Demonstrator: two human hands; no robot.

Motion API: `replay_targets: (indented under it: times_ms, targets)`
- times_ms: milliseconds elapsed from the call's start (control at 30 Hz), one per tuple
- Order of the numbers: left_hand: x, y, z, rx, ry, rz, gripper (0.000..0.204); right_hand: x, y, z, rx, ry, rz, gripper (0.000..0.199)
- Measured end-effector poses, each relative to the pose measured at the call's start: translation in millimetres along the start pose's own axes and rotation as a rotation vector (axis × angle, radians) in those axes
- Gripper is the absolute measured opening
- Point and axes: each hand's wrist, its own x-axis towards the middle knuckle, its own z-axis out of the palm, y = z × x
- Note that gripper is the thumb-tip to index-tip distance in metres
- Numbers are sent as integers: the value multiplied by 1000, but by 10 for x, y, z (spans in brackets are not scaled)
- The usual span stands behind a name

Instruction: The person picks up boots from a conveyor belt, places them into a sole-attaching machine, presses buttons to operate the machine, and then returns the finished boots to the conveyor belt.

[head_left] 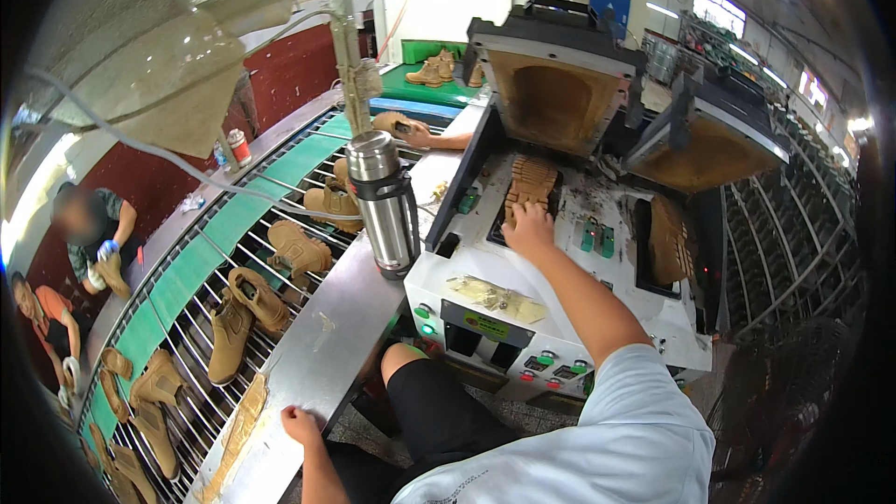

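Note:
My right hand grips the near end of a tan boot, which lies sole up in the left recess of the white pressing machine. Above that recess the padded lid is raised. A second tan boot lies in the right recess, under another raised lid. Nearer to me, my left hand rests with curled fingers at the edge of the metal ledge. Nothing shows in it.
A steel flask stands on the ledge. Left of it, a roller conveyor carries several tan boots. Another person's hand holds a boot beyond the flask. Two people work across the conveyor. Buttons line the machine's front.

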Motion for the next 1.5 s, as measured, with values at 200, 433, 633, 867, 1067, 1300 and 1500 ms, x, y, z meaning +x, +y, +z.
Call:
replay_targets:
  times_ms: [200,433,633,867,1067,1300,1500]
  targets:
    - [-919,1180,1178,-589,-785,-367,48,-1162,459,-219,207,326,-248,42]
    - [-1282,2065,2055,-886,-1161,-577,46,-1477,1927,-937,102,599,64,40]
    - [-1240,1398,1282,-616,-1159,-245,32,-1123,2885,-1506,-131,412,616,82]
    - [-1027,-525,395,-760,-768,-696,14,-777,3756,-1325,235,141,780,109]
    - [-1084,-189,-24,-584,-468,-571,11,-895,2586,-1285,0,435,877,84]
    - [-1170,-296,77,209,-610,108,17,-1821,2656,-733,-27,1107,401,89]
    - [-1315,-744,301,-55,-858,153,17,-2270,2933,-287,765,1089,289,54]
